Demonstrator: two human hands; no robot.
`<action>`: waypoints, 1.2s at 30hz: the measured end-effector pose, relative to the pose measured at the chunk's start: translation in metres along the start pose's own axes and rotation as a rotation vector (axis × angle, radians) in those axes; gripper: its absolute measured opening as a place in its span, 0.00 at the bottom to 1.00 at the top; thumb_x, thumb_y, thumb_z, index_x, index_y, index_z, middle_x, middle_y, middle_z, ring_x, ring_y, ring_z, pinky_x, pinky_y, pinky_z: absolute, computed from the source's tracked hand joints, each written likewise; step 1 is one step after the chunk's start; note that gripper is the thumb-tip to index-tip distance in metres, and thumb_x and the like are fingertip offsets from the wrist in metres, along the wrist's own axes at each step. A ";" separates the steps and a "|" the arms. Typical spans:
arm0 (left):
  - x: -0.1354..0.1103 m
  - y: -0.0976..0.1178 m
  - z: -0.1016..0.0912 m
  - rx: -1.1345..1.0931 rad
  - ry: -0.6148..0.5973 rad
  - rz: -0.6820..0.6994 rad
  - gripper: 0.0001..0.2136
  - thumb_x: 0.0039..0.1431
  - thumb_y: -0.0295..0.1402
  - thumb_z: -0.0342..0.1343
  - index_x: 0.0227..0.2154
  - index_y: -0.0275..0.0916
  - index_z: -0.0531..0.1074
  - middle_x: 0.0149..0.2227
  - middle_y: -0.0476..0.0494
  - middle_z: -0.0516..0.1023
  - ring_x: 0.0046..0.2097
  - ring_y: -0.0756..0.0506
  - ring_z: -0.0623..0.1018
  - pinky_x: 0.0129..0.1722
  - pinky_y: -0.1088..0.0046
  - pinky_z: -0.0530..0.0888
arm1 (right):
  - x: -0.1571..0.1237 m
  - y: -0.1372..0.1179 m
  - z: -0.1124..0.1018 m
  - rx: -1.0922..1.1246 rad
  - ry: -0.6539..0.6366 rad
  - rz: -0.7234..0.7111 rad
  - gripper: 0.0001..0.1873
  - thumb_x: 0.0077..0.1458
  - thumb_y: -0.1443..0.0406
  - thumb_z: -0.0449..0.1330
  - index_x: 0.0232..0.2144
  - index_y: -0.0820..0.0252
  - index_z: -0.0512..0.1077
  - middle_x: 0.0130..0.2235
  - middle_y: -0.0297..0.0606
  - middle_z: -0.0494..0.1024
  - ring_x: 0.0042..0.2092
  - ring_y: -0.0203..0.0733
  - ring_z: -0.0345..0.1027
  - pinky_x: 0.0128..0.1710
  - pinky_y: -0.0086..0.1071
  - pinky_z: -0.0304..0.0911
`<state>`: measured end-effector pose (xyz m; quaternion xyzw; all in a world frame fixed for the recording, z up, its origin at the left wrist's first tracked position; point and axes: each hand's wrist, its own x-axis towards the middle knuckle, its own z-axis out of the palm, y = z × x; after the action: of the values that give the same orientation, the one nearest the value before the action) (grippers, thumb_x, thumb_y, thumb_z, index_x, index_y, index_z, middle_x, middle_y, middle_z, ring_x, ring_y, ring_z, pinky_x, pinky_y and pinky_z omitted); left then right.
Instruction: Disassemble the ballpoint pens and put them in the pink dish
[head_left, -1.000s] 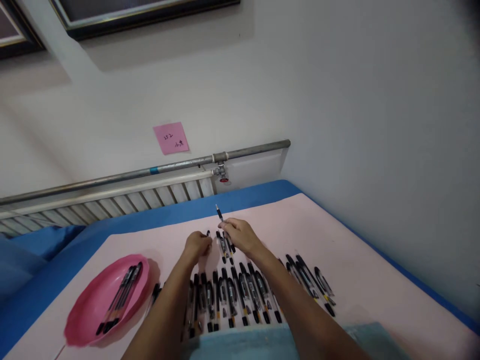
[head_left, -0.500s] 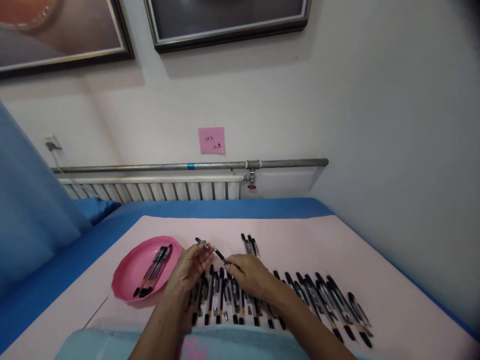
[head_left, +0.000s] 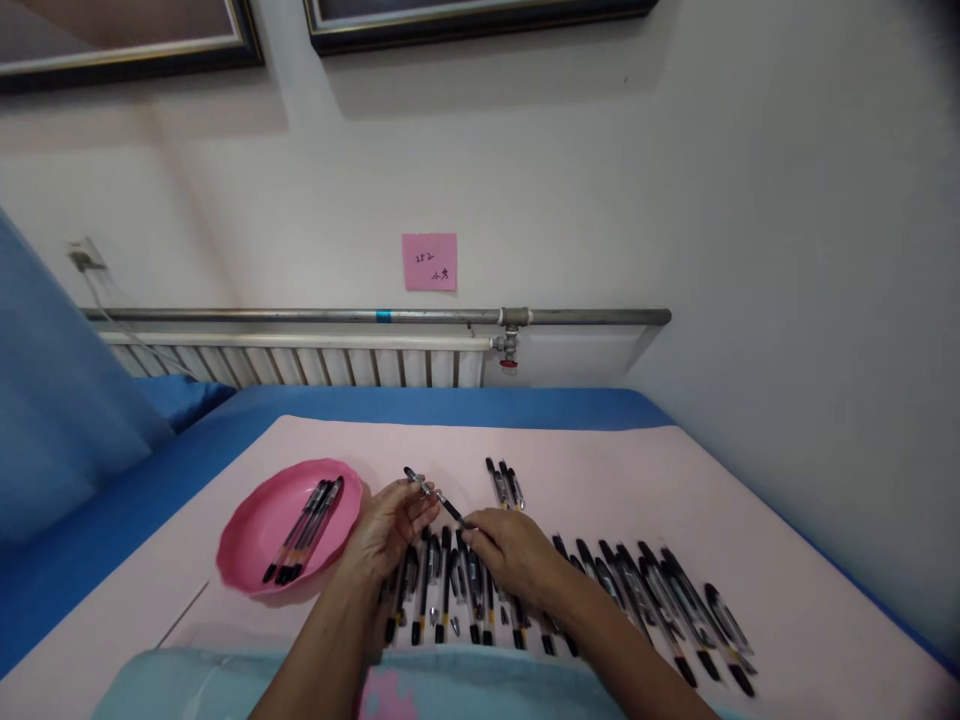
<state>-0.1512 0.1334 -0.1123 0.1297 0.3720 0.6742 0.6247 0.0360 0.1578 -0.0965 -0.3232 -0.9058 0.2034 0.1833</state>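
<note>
My left hand [head_left: 394, 520] is closed, pinching a clear pen cap with a black end [head_left: 414, 476] between thumb and fingers. Just right of it, my right hand [head_left: 514, 550] grips a pen barrel [head_left: 451, 509] with a black grip section. Its silver tip points up and left toward the cap, and I cannot tell whether the two touch. Below both hands lies a row of pen barrels [head_left: 416, 610], caps and small silver tips [head_left: 455, 627], partly hidden by my right hand and forearm. Several assembled-looking pens [head_left: 304, 535] rest in the pink dish [head_left: 240, 530] at left.
More pen parts [head_left: 660, 600] spread across the pink sheet [head_left: 600, 470] on the right. A small group of them [head_left: 506, 483] lies farther back. A thin white stick [head_left: 182, 614] is near the dish. Behind the blue table edge [head_left: 450, 403] stand a radiator [head_left: 360, 362] and pipe [head_left: 315, 316].
The view has tilted slightly down and shifted. Both hands keep hold of the cap and the barrel, still close together, with little visible movement relative to the pens.
</note>
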 end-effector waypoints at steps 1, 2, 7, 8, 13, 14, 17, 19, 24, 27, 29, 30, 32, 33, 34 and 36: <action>0.001 -0.001 0.000 0.007 0.001 0.002 0.04 0.52 0.19 0.53 0.31 0.30 0.71 0.32 0.37 0.76 0.34 0.44 0.77 0.36 0.70 0.75 | 0.000 0.000 -0.001 -0.018 -0.005 -0.002 0.10 0.59 0.66 0.48 0.28 0.61 0.67 0.30 0.35 0.72 0.32 0.38 0.64 0.31 0.27 0.50; 0.001 -0.001 -0.001 0.013 0.002 0.005 0.04 0.52 0.19 0.53 0.31 0.30 0.70 0.32 0.38 0.76 0.34 0.44 0.77 0.36 0.70 0.75 | 0.001 0.001 -0.001 -0.036 -0.012 -0.004 0.10 0.58 0.66 0.48 0.28 0.61 0.67 0.29 0.36 0.72 0.32 0.38 0.63 0.31 0.27 0.50; 0.004 -0.001 -0.002 0.038 0.010 0.010 0.04 0.52 0.20 0.53 0.31 0.31 0.70 0.32 0.38 0.76 0.37 0.43 0.77 0.36 0.71 0.74 | 0.002 -0.001 0.000 -0.096 -0.040 0.025 0.10 0.58 0.66 0.49 0.28 0.61 0.67 0.29 0.36 0.71 0.32 0.39 0.63 0.30 0.28 0.48; 0.005 -0.001 -0.002 0.043 0.010 0.008 0.04 0.52 0.20 0.53 0.31 0.31 0.70 0.32 0.38 0.76 0.37 0.43 0.77 0.36 0.71 0.74 | 0.002 -0.001 0.001 -0.096 -0.040 0.031 0.10 0.58 0.66 0.49 0.28 0.61 0.67 0.29 0.36 0.71 0.32 0.39 0.63 0.30 0.28 0.48; 0.005 -0.002 -0.004 0.079 0.009 -0.009 0.05 0.51 0.20 0.55 0.31 0.31 0.70 0.32 0.37 0.76 0.37 0.43 0.77 0.35 0.70 0.74 | 0.002 -0.002 0.004 -0.076 -0.029 0.030 0.09 0.58 0.66 0.49 0.28 0.61 0.67 0.30 0.36 0.71 0.32 0.39 0.63 0.30 0.28 0.48; 0.004 -0.002 -0.004 0.086 0.009 -0.009 0.05 0.51 0.20 0.55 0.31 0.31 0.70 0.32 0.37 0.76 0.36 0.43 0.77 0.35 0.70 0.74 | 0.002 -0.002 0.004 -0.070 -0.027 0.029 0.09 0.58 0.66 0.49 0.28 0.61 0.67 0.30 0.36 0.71 0.32 0.39 0.63 0.30 0.28 0.48; 0.003 -0.004 -0.004 0.107 0.005 -0.005 0.05 0.50 0.20 0.55 0.31 0.30 0.70 0.32 0.37 0.76 0.36 0.43 0.77 0.34 0.71 0.74 | 0.001 -0.003 0.005 -0.050 -0.012 0.037 0.09 0.58 0.67 0.50 0.28 0.61 0.66 0.29 0.36 0.71 0.32 0.38 0.63 0.30 0.27 0.48; 0.001 -0.005 -0.003 0.122 -0.004 -0.003 0.06 0.48 0.19 0.57 0.31 0.30 0.70 0.32 0.37 0.76 0.36 0.43 0.77 0.33 0.72 0.74 | 0.001 -0.005 0.005 -0.026 0.005 0.058 0.06 0.57 0.67 0.50 0.30 0.60 0.66 0.30 0.35 0.71 0.32 0.38 0.63 0.29 0.27 0.48; -0.001 -0.010 0.000 0.145 -0.026 -0.005 0.07 0.45 0.21 0.60 0.29 0.31 0.69 0.31 0.37 0.76 0.35 0.42 0.77 0.33 0.70 0.74 | 0.003 -0.008 0.007 0.019 0.062 0.151 0.02 0.55 0.67 0.54 0.33 0.60 0.65 0.28 0.34 0.70 0.30 0.37 0.62 0.27 0.26 0.47; -0.002 -0.014 0.002 0.155 -0.040 -0.006 0.08 0.43 0.23 0.61 0.28 0.32 0.69 0.31 0.37 0.76 0.34 0.43 0.77 0.34 0.69 0.74 | 0.004 -0.009 0.008 0.019 0.099 0.155 0.02 0.54 0.67 0.55 0.31 0.60 0.64 0.28 0.33 0.70 0.29 0.37 0.62 0.27 0.25 0.47; -0.004 -0.016 0.004 0.166 -0.056 -0.016 0.08 0.42 0.24 0.62 0.27 0.32 0.69 0.31 0.38 0.76 0.33 0.43 0.76 0.33 0.70 0.74 | 0.004 -0.009 0.009 0.015 0.128 0.148 0.03 0.54 0.68 0.56 0.29 0.61 0.63 0.28 0.34 0.69 0.30 0.36 0.62 0.28 0.25 0.47; -0.005 -0.017 0.004 0.173 -0.070 -0.020 0.09 0.42 0.24 0.63 0.27 0.32 0.70 0.31 0.38 0.76 0.33 0.43 0.76 0.33 0.70 0.74 | 0.004 -0.010 0.010 0.015 0.138 0.144 0.03 0.54 0.68 0.56 0.29 0.61 0.63 0.28 0.34 0.69 0.30 0.36 0.61 0.28 0.25 0.47; -0.007 -0.018 0.006 0.185 -0.097 -0.020 0.09 0.41 0.26 0.64 0.27 0.32 0.70 0.30 0.39 0.76 0.33 0.43 0.76 0.33 0.70 0.73 | 0.004 -0.010 0.011 0.025 0.154 0.141 0.04 0.53 0.69 0.56 0.29 0.61 0.63 0.27 0.33 0.69 0.29 0.36 0.61 0.28 0.25 0.47; -0.008 -0.018 0.007 0.189 -0.105 -0.016 0.09 0.41 0.26 0.64 0.27 0.32 0.70 0.30 0.39 0.76 0.33 0.43 0.76 0.34 0.70 0.73 | 0.004 -0.010 0.012 0.037 0.159 0.141 0.04 0.53 0.70 0.56 0.29 0.61 0.63 0.27 0.33 0.69 0.29 0.36 0.61 0.28 0.25 0.47; -0.009 -0.018 0.007 0.194 -0.108 -0.010 0.10 0.41 0.27 0.64 0.26 0.33 0.70 0.30 0.40 0.76 0.34 0.43 0.76 0.34 0.70 0.73 | 0.004 -0.010 0.013 0.052 0.165 0.143 0.04 0.53 0.70 0.56 0.28 0.61 0.63 0.27 0.33 0.69 0.28 0.35 0.61 0.28 0.25 0.47; -0.011 -0.018 0.008 0.205 -0.098 -0.001 0.10 0.39 0.28 0.65 0.25 0.33 0.70 0.29 0.41 0.75 0.34 0.43 0.76 0.34 0.70 0.73 | 0.004 -0.010 0.015 0.084 0.181 0.155 0.04 0.52 0.70 0.56 0.27 0.61 0.63 0.26 0.32 0.69 0.27 0.35 0.60 0.27 0.25 0.47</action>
<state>-0.1306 0.1252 -0.1151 0.2255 0.4083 0.6252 0.6258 0.0212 0.1494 -0.1035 -0.4012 -0.8486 0.2249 0.2615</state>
